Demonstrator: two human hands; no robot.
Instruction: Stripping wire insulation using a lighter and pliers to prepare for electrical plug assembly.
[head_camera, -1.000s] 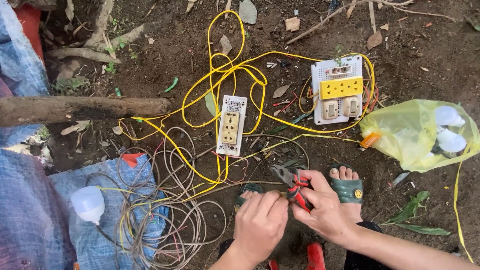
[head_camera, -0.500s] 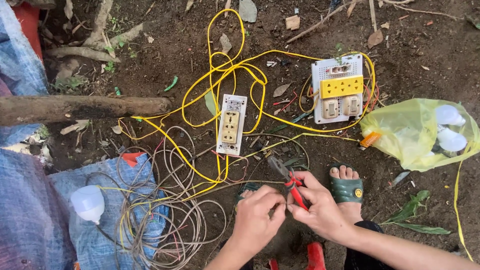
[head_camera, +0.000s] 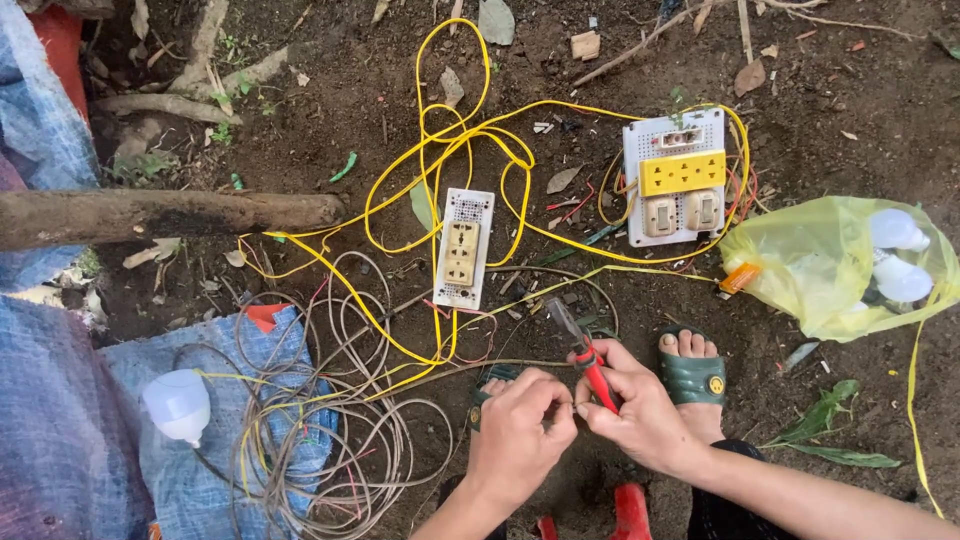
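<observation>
Squatting over bare dirt (head_camera: 820, 100), blue tarp (head_camera: 60, 430) at my left holding the grey wire tangle (head_camera: 330, 440) and a white bulb (head_camera: 178, 405); log (head_camera: 170, 215) beyond it; yellow bag (head_camera: 830, 262) of bulbs at right; yellow cable (head_camera: 440, 170) loops between the white socket board (head_camera: 464, 248) and the switch panel (head_camera: 684, 178); my sandalled foot (head_camera: 692, 372) just beside my right hand (head_camera: 640, 415).

Right hand clenched round red-handled pliers (head_camera: 590, 362), tip pointing up-left; left hand (head_camera: 520, 432) pinching a thin wire end (head_camera: 572, 408) right at the pliers hand, fingertips closed on it; wire itself too small to see well.

Best handling, I judge: hold the wire taut, bite lightly; the loops near my knuckles could snag, and the foot crowds the right.
</observation>
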